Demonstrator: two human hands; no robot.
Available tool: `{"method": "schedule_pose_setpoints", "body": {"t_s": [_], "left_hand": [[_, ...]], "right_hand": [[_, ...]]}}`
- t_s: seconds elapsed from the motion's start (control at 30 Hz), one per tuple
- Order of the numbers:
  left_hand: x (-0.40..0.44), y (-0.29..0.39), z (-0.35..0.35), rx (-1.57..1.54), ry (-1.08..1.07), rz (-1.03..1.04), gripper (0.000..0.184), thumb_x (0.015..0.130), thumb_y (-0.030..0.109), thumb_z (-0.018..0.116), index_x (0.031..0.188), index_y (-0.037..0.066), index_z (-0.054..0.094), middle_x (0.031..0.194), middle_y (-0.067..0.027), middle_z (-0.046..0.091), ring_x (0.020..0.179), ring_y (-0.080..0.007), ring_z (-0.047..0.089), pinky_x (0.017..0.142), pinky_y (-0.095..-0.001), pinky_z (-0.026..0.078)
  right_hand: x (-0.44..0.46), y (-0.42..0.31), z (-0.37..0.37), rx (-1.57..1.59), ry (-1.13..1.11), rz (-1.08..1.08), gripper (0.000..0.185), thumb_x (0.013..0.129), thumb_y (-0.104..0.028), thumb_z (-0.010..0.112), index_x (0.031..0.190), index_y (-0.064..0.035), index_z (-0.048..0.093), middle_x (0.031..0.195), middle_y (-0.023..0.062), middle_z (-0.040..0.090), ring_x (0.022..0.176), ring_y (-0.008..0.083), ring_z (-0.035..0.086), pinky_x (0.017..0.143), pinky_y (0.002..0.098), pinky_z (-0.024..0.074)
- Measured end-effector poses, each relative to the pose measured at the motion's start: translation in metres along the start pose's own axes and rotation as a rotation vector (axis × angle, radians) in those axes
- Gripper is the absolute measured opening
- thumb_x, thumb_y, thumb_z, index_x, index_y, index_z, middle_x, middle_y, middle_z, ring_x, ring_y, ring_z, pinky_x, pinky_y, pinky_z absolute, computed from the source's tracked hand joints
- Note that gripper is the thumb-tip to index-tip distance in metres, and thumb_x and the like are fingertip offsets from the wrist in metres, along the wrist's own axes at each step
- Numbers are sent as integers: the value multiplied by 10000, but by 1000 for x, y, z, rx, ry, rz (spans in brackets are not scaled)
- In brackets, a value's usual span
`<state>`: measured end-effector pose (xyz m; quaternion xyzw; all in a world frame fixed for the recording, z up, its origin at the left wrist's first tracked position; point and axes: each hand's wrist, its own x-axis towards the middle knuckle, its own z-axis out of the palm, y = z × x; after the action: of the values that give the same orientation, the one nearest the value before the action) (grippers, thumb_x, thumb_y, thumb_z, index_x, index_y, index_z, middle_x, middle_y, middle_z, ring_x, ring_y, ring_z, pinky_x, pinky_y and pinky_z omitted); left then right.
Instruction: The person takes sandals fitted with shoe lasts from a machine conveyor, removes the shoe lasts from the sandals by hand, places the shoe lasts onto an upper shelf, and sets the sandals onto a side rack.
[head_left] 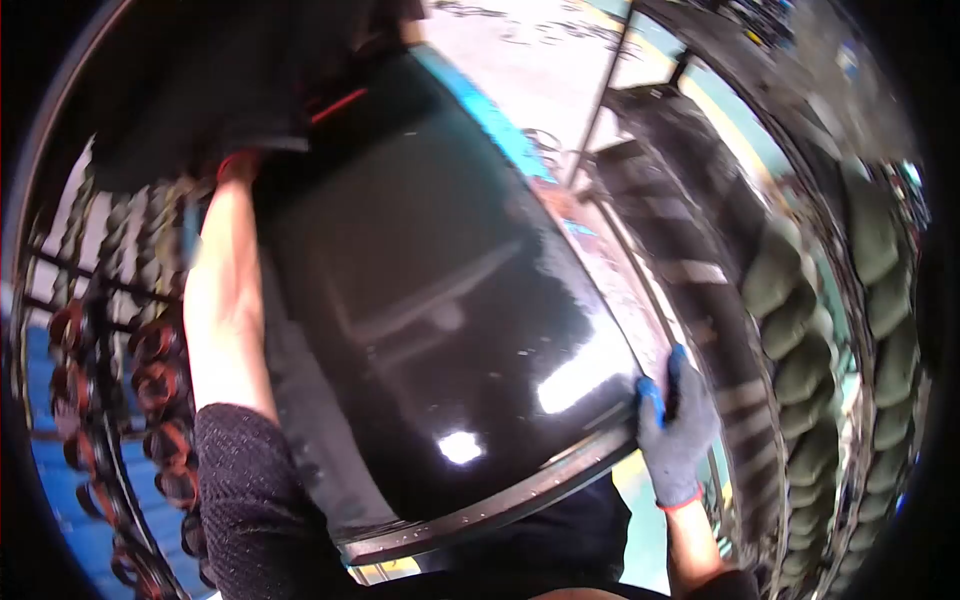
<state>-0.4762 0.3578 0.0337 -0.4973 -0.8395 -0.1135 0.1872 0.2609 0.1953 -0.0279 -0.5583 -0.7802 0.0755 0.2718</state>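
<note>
A large black glossy panel with a raised rim along its near edge fills the middle of the view, tilted. A light blue strip runs along its upper right side. Bright reflections show on its surface. My right hand, in a grey glove with blue fingertips, is at the panel's near right corner with the thumb against the edge. My left arm reaches up along the left side; only the red cuff of its glove shows, and its fingers are lost in dark shadow beside dark cloth.
On the right stand racks with dark slatted parts and stacked olive-green curved parts. To the left hang rows of reddish-brown and black ring-shaped parts before a blue surface. Pale floor shows beyond the panel.
</note>
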Motion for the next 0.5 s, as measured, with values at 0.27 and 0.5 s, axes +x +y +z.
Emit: {"method": "schedule_pose_setpoints", "body": {"t_s": [0.27, 0.5], "left_hand": [[-152, 112, -83, -334, -482, 383, 698, 969, 333, 778, 1530, -15, 551, 1539, -213, 623, 1458, -366, 556, 1215, -416, 427], [-336, 102, -192, -801, -679, -100, 1012, 870, 291, 914, 1685, 55, 363, 1423, -196, 659, 1304, -254, 636, 1153, -387, 481]], "right_hand": [[0, 4, -6, 17, -57, 34, 590, 966, -376, 773, 1413, -13, 649, 1182, 203, 737, 1027, 385, 733, 885, 475, 581], [15, -93, 14, 545, -87, -420, 974, 818, -376, 902, 1565, 53, 446, 1487, 291, 557, 1339, 490, 555, 1142, 557, 441]]}}
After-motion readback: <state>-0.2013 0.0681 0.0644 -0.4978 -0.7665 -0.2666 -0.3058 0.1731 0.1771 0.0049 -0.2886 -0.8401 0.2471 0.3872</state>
